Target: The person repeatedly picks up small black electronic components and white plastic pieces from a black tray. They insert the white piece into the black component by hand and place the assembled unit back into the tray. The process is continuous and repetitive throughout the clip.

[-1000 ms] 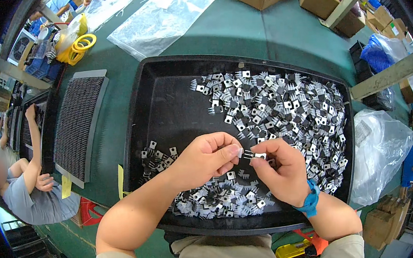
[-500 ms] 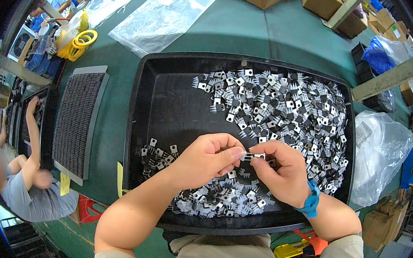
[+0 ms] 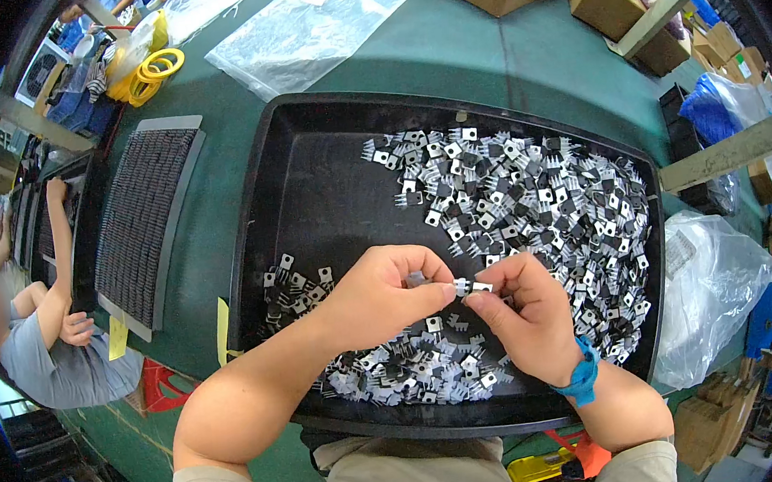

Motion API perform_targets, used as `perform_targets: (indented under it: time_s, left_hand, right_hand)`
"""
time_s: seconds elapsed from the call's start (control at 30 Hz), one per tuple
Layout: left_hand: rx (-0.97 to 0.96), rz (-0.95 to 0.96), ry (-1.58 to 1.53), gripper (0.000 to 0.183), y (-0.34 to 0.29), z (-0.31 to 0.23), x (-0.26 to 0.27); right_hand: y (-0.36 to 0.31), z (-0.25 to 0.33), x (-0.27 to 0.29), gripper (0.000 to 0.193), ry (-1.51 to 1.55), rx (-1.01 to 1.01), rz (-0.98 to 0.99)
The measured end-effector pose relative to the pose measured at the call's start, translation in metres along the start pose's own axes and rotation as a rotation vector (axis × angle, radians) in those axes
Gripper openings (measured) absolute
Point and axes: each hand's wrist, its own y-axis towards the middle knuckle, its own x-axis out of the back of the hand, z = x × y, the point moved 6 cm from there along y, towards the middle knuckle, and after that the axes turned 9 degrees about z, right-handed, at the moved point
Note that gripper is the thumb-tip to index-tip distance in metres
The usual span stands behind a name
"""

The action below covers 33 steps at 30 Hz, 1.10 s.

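Both hands over the black tray [image 3: 316,178], closer to its near edge than its far one. Right hand [image 3: 530,309] pinches a black-and-silver component [image 3: 475,287] by the tab end, thumb and forefinger; left hand [image 3: 385,287] pinches the pale leg end – thumb covers part of it, can't tell exactly what's under there. Component sits level between the two hands, held above the tray floor. Main pile [image 3: 528,183] of loose parts runs from the tray's far edge down along its right edge. Second pile [image 3: 415,367], with whitish pieces mixed in, lies along the near edge; small cluster [image 3: 294,286] by the left edge. Tray's on the green table [image 3: 444,61] – filled rack [image 3: 147,216] beside its left edge.
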Motion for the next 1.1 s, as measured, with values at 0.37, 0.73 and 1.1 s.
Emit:
perform_targets:
  time_s: [0.37, 0.73, 1.1]
  left_hand:
    - [-0.023, 0.029, 0.023, 0.008, 0.003, 0.011, 0.002]
    - [-0.131, -0.086, -0.388, 0.021, 0.006, 0.003, 0.016]
    - [-0.059, 0.005, -0.469, 0.019, 0.008, 0.012, 0.017]
  right_hand:
    - [0.005, 0.005, -0.008, 0.011, -0.077, 0.026, 0.118]
    - [0.009, -0.002, -0.029, 0.014, -0.635, 0.136, 0.395]
    - [0.003, -0.016, -0.034, 0.012, -0.519, -0.002, 0.614]
